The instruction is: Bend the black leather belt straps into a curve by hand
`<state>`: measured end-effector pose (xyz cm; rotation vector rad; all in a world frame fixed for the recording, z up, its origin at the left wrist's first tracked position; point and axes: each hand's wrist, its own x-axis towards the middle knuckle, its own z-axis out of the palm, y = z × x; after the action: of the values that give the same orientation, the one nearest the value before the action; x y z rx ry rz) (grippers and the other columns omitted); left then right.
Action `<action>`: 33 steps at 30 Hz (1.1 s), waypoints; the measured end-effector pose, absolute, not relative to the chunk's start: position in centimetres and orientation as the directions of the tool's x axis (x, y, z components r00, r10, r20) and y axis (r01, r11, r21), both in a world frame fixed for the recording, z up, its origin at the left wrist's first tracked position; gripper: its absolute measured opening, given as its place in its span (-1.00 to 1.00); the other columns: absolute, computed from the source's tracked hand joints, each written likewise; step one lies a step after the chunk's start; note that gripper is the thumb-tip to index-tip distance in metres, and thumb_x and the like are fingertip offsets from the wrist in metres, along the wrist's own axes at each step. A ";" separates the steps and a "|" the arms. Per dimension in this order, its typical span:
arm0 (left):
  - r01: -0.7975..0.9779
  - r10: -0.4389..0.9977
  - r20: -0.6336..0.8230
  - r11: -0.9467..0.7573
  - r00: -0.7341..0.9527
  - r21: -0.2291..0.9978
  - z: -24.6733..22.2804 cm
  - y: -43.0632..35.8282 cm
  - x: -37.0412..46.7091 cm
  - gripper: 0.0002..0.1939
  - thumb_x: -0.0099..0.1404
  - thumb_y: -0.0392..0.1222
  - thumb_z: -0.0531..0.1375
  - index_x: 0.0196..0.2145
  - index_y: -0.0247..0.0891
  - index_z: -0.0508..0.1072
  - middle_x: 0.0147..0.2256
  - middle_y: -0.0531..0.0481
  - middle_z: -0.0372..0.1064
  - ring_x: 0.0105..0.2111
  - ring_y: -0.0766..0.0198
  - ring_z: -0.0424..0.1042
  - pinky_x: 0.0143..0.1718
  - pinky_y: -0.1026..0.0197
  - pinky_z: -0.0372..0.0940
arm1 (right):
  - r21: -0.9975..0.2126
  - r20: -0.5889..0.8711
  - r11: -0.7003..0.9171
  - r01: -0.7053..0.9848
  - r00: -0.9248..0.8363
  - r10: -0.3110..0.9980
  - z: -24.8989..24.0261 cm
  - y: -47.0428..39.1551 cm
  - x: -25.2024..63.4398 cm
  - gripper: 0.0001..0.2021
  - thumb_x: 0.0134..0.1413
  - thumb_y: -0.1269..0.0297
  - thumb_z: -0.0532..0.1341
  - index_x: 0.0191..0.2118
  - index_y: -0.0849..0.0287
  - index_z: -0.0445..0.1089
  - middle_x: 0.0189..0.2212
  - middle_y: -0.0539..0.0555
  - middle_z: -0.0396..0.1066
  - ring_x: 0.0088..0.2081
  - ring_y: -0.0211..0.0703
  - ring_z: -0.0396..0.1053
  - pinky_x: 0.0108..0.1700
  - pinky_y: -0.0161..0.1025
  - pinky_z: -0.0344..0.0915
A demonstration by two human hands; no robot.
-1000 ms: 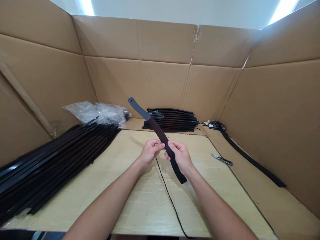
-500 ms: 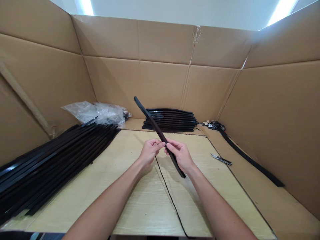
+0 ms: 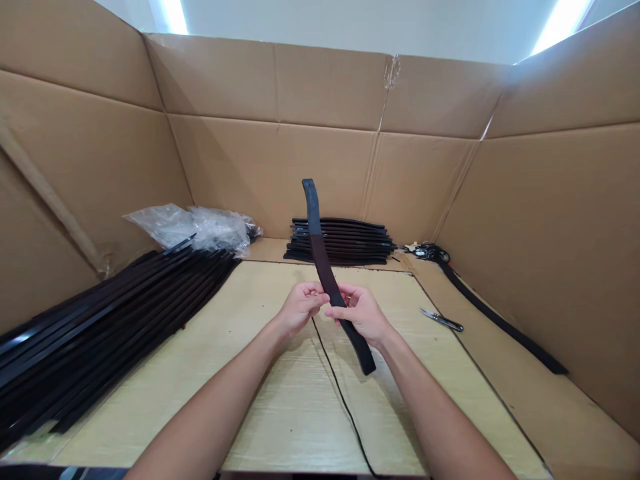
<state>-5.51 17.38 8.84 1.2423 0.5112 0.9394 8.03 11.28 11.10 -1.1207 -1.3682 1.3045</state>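
A curved dark strip (image 3: pixel 325 263), black at both ends and dark brown in its middle, is held up over the pale board. My right hand (image 3: pixel 363 313) grips its lower part between thumb and fingers. On the strip's left side, my left hand (image 3: pixel 303 307) is pinched closed, its thumb tip at the strip's edge. A thin black cord (image 3: pixel 336 380) hangs from beneath my left hand and runs down to the board's front edge. Whether my left fingers pinch the cord, the strip or both is hidden.
Long black strips (image 3: pixel 115 320) lie piled at the left, beside a clear plastic bag (image 3: pixel 200 227). A stack of shorter strips (image 3: pixel 345 241) sits at the back. Small snips (image 3: pixel 442 320) and one long black strip (image 3: pixel 500 321) lie right. Cardboard walls (image 3: pixel 320 87) surround the board (image 3: pixel 280 427).
The strip has turned more upright, its top swinging right and its broad face now showing. My right thumb has shifted slightly left and down along it.
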 end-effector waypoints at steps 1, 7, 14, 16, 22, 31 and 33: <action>-0.314 0.832 0.135 0.049 0.539 0.948 8.9 17.4 -5.5 -0.50 -0.22 -0.03 0.38 -0.47 -0.44 0.27 -0.67 0.13 0.21 -0.70 0.71 0.01 -0.57 0.52 -0.13 | -0.999 0.043 0.047 0.025 -0.157 0.987 11.2 11.2 8.0 -0.21 -0.50 0.07 0.37 0.01 0.19 0.23 -0.31 -0.03 0.41 -0.56 -0.81 0.16 -0.55 -0.66 0.20; -0.302 0.822 0.123 0.062 0.556 0.951 9.5 17.1 -5.7 -0.48 -0.19 0.02 0.35 -0.51 -0.37 0.15 -0.71 0.14 0.20 -0.72 0.59 0.12 -0.61 0.50 -0.07 | -1.000 0.028 0.028 -0.004 -0.199 0.980 11.3 10.9 7.5 -0.16 -0.34 -0.05 0.26 0.15 0.09 0.03 -0.34 0.00 0.43 -0.59 -0.66 0.26 -0.59 -0.61 0.16; -0.291 0.859 0.132 0.020 0.495 0.957 9.8 17.0 -5.6 -0.43 -0.23 0.09 0.35 -0.55 -0.35 0.12 -0.73 0.16 0.17 -0.77 0.69 -0.09 -0.67 0.49 -0.26 | -0.988 -0.009 -0.029 -0.154 -0.128 0.992 11.2 11.3 7.2 -0.35 -0.18 -0.14 0.08 0.02 0.18 0.18 -0.47 -0.03 0.37 -0.63 -0.66 0.19 -0.60 -0.58 0.11; -0.295 0.875 0.128 0.018 0.466 0.955 9.7 16.9 -5.4 -0.44 -0.22 0.09 0.34 -0.55 -0.35 0.12 -0.76 0.19 0.08 -0.77 0.69 -0.11 -0.67 0.49 -0.27 | -0.985 -0.011 -0.028 -0.168 -0.102 0.995 11.1 11.4 7.2 -0.36 -0.20 -0.14 0.09 -0.01 0.18 0.21 -0.49 -0.05 0.33 -0.63 -0.66 0.18 -0.60 -0.58 0.10; -0.303 0.924 0.115 0.001 0.366 0.953 9.6 16.6 -4.6 -0.47 -0.19 0.08 0.33 -0.56 -0.38 0.15 -0.69 0.16 0.19 -0.73 0.71 -0.03 -0.65 0.49 -0.23 | -0.983 -0.018 -0.026 -0.184 -0.047 0.999 11.1 11.7 7.2 -0.40 -0.13 -0.04 0.06 0.06 0.13 0.18 -0.38 0.00 0.38 -0.58 -0.66 0.21 -0.56 -0.58 0.12; -0.315 0.911 0.053 0.086 0.409 0.945 10.0 16.8 -5.0 -0.35 -0.43 0.04 0.43 -0.49 -0.37 0.21 -0.74 0.25 0.02 -0.76 0.70 -0.09 -0.67 0.47 -0.28 | -0.990 0.031 0.019 -0.140 -0.085 0.996 10.7 11.9 7.7 -0.18 -0.33 0.07 0.30 0.16 -0.16 0.01 -0.29 -0.07 0.37 -0.50 -0.80 0.18 -0.44 -0.65 0.23; -0.330 0.891 0.086 0.074 0.447 0.941 9.7 16.8 -5.0 -0.36 -0.41 0.00 0.43 -0.45 -0.39 0.23 -0.71 0.23 0.09 -0.75 0.69 -0.03 -0.65 0.48 -0.26 | -0.992 0.025 0.013 -0.125 -0.092 0.995 10.6 11.9 7.7 -0.09 -0.43 0.11 0.36 0.17 -0.17 -0.01 -0.31 -0.09 0.36 -0.50 -0.78 0.21 -0.44 -0.65 0.25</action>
<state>-5.03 16.85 9.73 1.1478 0.6159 1.0077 7.69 11.92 10.59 -1.0572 -1.1928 1.3197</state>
